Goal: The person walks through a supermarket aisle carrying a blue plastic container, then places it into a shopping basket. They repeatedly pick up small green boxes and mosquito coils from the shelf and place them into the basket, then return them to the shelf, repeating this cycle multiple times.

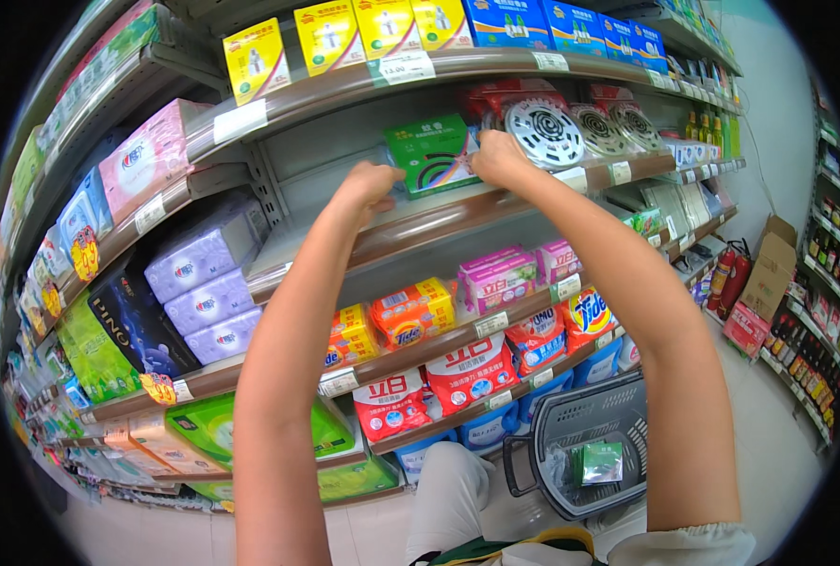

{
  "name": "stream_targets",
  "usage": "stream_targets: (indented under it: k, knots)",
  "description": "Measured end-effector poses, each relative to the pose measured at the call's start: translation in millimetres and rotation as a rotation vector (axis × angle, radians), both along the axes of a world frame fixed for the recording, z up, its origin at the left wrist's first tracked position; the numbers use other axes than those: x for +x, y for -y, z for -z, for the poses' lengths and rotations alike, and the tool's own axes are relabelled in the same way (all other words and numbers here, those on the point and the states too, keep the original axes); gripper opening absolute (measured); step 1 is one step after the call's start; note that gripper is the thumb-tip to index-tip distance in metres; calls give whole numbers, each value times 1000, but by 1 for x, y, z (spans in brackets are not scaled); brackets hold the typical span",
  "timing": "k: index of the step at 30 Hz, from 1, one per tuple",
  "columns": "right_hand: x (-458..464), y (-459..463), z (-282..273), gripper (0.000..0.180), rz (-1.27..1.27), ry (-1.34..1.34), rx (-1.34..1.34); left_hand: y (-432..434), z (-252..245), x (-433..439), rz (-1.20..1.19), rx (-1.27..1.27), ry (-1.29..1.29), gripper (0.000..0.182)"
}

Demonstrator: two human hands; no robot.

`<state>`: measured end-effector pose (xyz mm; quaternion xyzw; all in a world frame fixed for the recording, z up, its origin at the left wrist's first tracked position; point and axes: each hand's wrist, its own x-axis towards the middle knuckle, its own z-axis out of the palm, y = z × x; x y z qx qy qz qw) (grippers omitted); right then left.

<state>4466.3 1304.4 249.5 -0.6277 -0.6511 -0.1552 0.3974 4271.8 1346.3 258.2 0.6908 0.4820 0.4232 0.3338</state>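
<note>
A green mosquito coil box (pixel 430 157) lies on the middle shelf (pixel 420 230), near its front edge. My right hand (pixel 501 159) grips the box's right edge with its fingertips. At the left side of the same box is my left hand (pixel 372 187), fingers curled and thumb pointing at the box's edge; whether it presses the box is hard to see. Round white mosquito coil holders (pixel 546 134) in red packaging stand just right of my right hand. Down by my knee, a dark grey shopping basket (pixel 589 407) holds several small green packs (pixel 601 463).
Yellow boxes (pixel 328 35) and blue boxes (pixel 508 25) line the shelf above. Soap packs (pixel 414 311) and detergent bags (pixel 471 373) fill lower shelves. Tissue packs (pixel 207 304) stand left. Right, beyond the shelving, are fire extinguishers (pixel 731 276) and a cardboard box (pixel 766 272).
</note>
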Motion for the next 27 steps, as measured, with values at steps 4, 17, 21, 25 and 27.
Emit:
stream_targets:
  k: [4, 17, 21, 25, 27]
  knots:
    - [-10, -22, -9, 27, 41, -46, -210, -19, 4, 3, 206, -134, 182, 28]
    - [8, -11, -37, 19, -465, -1141, -179, 8, -21, 5, 332, -311, 590, 12]
    - [27, 24, -36, 22, -604, -1195, -310, 53, -22, 2, 465, -225, 492, 13]
    - [47, 85, -7, 25, -678, -1165, -493, 91, 9, 11, 586, -209, 430, 16]
    - [80, 98, 26, 25, -695, -1135, -523, 116, 37, 24, 639, -221, 375, 18]
